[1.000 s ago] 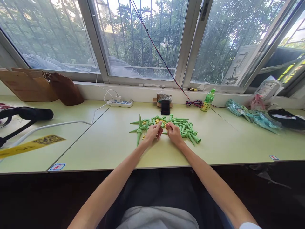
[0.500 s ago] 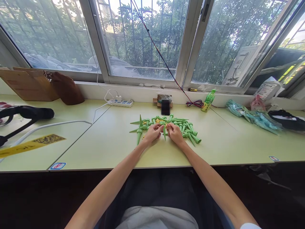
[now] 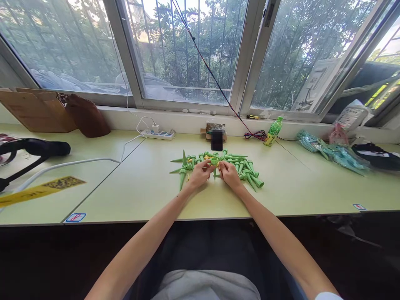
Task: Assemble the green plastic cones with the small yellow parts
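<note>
A pile of green cone-shaped plastic spikes (image 3: 246,171) with small yellow pieces lies on the pale green table (image 3: 150,187). Both hands meet in front of the pile. My left hand (image 3: 200,174) pinches the wide top of one green spike (image 3: 214,166), which points down toward me. My right hand (image 3: 229,173) is closed beside it, fingertips touching the same spike's top; whether it holds a small piece I cannot make out. More spikes (image 3: 183,168) lie to the left of my left hand.
A dark phone (image 3: 216,140) stands behind the pile, a green bottle (image 3: 272,131) to its right. A power strip (image 3: 157,134) and white cable run left. Cardboard box (image 3: 34,110), brown bag, black device (image 3: 34,149) at left; teal bags (image 3: 331,152) at right.
The hands have lifted a green spike from the pile and turned it upright between them, tip pointing toward me; the arms stayed in place.
</note>
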Available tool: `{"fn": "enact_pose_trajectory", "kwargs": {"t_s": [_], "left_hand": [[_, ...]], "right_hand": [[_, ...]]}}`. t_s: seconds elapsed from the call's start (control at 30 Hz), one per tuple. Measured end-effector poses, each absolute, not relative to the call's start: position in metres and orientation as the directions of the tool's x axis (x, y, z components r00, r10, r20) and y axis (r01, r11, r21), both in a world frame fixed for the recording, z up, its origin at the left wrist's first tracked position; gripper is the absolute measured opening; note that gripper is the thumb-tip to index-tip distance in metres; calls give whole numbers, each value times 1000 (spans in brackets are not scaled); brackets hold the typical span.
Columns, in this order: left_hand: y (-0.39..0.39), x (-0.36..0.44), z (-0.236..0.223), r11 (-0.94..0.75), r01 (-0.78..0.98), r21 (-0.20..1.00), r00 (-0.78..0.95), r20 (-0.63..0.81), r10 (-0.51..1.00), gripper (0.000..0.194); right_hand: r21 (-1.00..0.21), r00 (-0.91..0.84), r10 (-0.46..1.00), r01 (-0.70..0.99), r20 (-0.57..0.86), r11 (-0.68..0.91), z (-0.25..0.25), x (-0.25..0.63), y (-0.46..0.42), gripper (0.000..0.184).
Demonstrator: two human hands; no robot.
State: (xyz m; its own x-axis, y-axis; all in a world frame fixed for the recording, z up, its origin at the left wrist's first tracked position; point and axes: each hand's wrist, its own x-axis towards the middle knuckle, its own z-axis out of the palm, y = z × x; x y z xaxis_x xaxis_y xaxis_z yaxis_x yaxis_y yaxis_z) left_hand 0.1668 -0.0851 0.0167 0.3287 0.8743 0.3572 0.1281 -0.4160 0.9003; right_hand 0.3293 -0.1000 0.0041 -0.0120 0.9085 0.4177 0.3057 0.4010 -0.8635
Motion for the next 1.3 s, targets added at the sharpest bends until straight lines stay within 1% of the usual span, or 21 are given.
{"fn": "enact_pose_trajectory", "kwargs": {"t_s": [0.23, 0.33, 0.5, 0.67, 0.77, 0.93, 1.13, 1.23, 1.3], "left_hand": [[-86, 168, 14, -509, 240, 827, 291, 439, 850, 19], [-86, 167, 13, -528, 227, 818, 299, 457, 838, 18], [-85, 168, 11, -567, 204, 798, 326, 490, 808, 17], [-88, 172, 14, -573, 194, 796, 327, 498, 803, 16], [-90, 174, 15, -541, 165, 824, 334, 470, 817, 21], [-88, 175, 12, -472, 86, 877, 356, 416, 837, 29], [-85, 174, 10, -420, 67, 905, 370, 368, 853, 37], [-86, 174, 11, -397, 47, 916, 376, 352, 857, 37], [-87, 174, 12, -386, 38, 922, 375, 344, 861, 38]], "right_hand": [[-939, -39, 942, 73, 333, 335, 6, 326, -101, 47], [-955, -57, 953, -30, 297, 296, 7, 325, -101, 48], [-960, -68, 966, -150, 249, 237, 7, 324, -99, 50], [-955, -71, 974, -225, 216, 195, 7, 323, -98, 49], [-955, -70, 976, -233, 206, 185, 7, 322, -98, 48], [-955, -74, 970, -207, 232, 213, 8, 321, -99, 52], [-959, -81, 967, -172, 243, 226, 8, 321, -100, 54], [-959, -72, 962, -132, 262, 251, 8, 322, -100, 53], [-956, -63, 956, -73, 287, 283, 7, 323, -100, 50]]}}
